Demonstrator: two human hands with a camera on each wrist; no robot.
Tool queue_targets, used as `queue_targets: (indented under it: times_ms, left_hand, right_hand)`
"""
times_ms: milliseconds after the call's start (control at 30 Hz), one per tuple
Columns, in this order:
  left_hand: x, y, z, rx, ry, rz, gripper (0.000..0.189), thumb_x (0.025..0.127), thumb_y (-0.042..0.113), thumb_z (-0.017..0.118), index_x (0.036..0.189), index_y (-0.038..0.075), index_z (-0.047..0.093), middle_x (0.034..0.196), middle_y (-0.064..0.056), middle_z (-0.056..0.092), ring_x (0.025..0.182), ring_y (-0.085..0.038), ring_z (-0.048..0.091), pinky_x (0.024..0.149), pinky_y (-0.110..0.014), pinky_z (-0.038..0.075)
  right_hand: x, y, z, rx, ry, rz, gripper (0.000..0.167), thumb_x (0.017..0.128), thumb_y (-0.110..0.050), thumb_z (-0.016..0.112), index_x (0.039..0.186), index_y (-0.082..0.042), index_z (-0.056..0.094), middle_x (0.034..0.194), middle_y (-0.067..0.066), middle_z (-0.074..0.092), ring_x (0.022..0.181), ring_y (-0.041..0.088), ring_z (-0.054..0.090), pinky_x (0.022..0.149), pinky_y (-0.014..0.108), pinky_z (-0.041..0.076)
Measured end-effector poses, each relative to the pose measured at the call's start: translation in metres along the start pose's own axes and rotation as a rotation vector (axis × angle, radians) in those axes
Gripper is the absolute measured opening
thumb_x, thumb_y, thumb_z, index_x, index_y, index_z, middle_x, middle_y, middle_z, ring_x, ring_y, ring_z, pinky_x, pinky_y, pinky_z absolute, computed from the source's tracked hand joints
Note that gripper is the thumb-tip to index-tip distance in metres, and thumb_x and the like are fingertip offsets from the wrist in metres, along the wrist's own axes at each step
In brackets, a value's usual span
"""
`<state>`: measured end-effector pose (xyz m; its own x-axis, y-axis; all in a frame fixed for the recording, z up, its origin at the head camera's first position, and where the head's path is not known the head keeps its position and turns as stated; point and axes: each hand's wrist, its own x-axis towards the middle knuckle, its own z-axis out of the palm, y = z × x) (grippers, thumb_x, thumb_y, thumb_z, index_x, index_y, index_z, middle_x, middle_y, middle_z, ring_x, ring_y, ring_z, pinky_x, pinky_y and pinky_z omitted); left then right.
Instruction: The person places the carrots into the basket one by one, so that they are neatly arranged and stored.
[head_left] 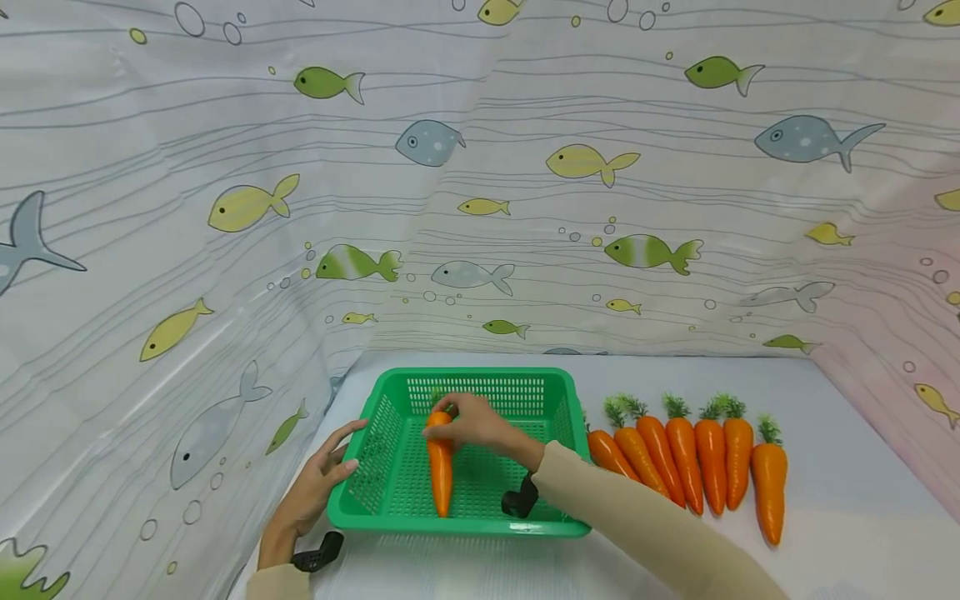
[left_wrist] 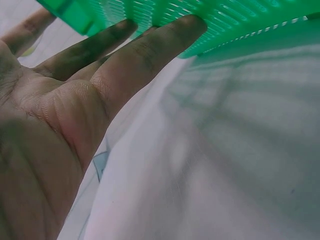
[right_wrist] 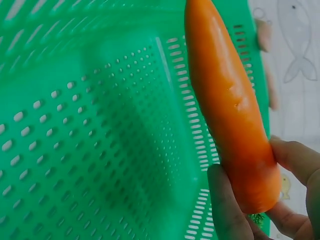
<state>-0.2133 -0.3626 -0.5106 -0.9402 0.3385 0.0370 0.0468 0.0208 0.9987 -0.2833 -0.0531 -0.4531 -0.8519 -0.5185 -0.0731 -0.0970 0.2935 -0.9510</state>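
A green plastic basket (head_left: 457,525) with perforated walls stands on the white table. Over its inside, my right hand (head_left: 471,419) pinches an orange carrot (head_left: 441,475) near its leafy top, the tip pointing toward me. In the right wrist view, thumb and fingers grip the thick end of the carrot (right_wrist: 230,115), and the basket floor (right_wrist: 100,150) shows beyond it. At the basket's left wall is my left hand (head_left: 318,479), its fingers extended against the side. The left wrist view shows those fingers (left_wrist: 145,57) fairly straight, touching the green mesh (left_wrist: 240,20) from outside.
Right of the basket, several carrots (head_left: 682,462) with green tops lie side by side on the white table (head_left: 847,500). One carrot (head_left: 769,492) lies slightly apart at the right end. A fish-patterned sheet (head_left: 525,233) rises behind and at both sides.
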Motion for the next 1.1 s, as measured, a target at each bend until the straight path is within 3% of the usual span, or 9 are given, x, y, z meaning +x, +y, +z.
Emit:
queue_targets:
  times_ms: [267, 667, 933, 1100]
  left_hand:
    - [-0.002, 0.000, 0.002, -0.017, 0.006, -0.007, 0.060, 0.108, 0.010, 0.048, 0.163, 0.018, 0.025, 0.149, -0.029, 0.041, 0.117, -0.038, 0.064, 0.086, -0.053, 0.058]
    - [-0.002, 0.000, 0.001, 0.000, 0.000, -0.009, 0.059, 0.108, 0.011, 0.047, 0.163, 0.019, 0.026, 0.150, -0.032, 0.039, 0.116, -0.038, 0.063, 0.086, -0.053, 0.058]
    - [-0.001, 0.000, 0.000, 0.006, 0.002, -0.007, 0.058, 0.108, 0.011, 0.048, 0.163, 0.019, 0.027, 0.151, -0.033, 0.038, 0.117, -0.039, 0.063, 0.086, -0.054, 0.058]
    - [-0.001, -0.001, -0.001, 0.029, 0.016, -0.008, 0.058, 0.108, 0.012, 0.049, 0.162, 0.019, 0.029, 0.154, -0.032, 0.036, 0.120, -0.036, 0.061, 0.087, -0.052, 0.058]
  right_hand:
    - [0.006, -0.006, 0.020, -0.103, 0.031, -0.002, 0.034, 0.086, -0.020, 0.085, 0.112, -0.005, 0.068, 0.090, 0.006, 0.065, 0.071, 0.018, 0.066, 0.070, 0.049, 0.062]
    - [0.018, -0.001, 0.036, -0.139, 0.102, 0.026, 0.036, 0.086, -0.021, 0.085, 0.111, -0.002, 0.068, 0.089, 0.005, 0.063, 0.067, 0.015, 0.064, 0.066, 0.044, 0.061]
    - [0.021, 0.002, 0.044, -0.095, 0.085, 0.053, 0.035, 0.086, -0.013, 0.084, 0.112, 0.003, 0.066, 0.086, 0.008, 0.063, 0.065, 0.020, 0.068, 0.061, 0.043, 0.062]
    - [0.021, 0.004, 0.044, -0.122, 0.070, 0.076, 0.040, 0.085, -0.011, 0.085, 0.118, 0.004, 0.068, 0.094, 0.011, 0.065, 0.071, 0.020, 0.068, 0.063, 0.041, 0.062]
